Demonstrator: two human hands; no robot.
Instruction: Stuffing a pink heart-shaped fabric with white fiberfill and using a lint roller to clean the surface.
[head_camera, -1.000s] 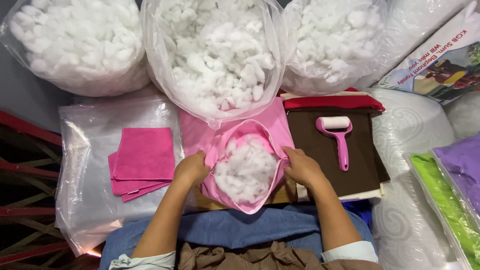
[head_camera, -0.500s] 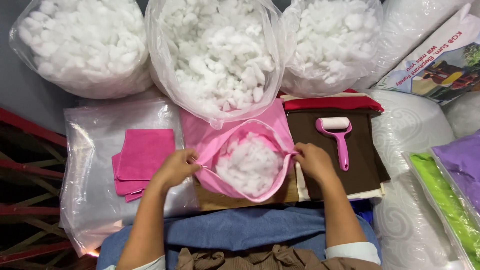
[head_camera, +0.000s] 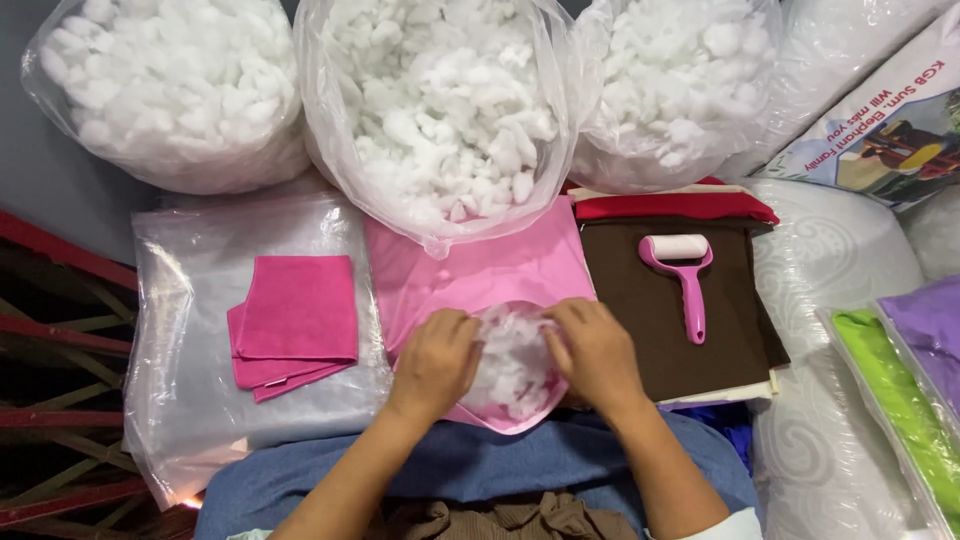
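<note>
Honestly, both hands, left hand (head_camera: 437, 358) and right hand (head_camera: 592, 352), are pinching the pink fabric cover (head_camera: 480, 275) shut over white stuffing (head_camera: 512, 362) on the lap; I'd press evenly so nothing pokes out

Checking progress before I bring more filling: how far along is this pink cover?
Done: white stuffing already fills the pink fabric cover at its mouth. In hand: the left hand and right hand press on that opening. Left: the opening is not closed; folded pink cloths lie untouched beside it.
</note>
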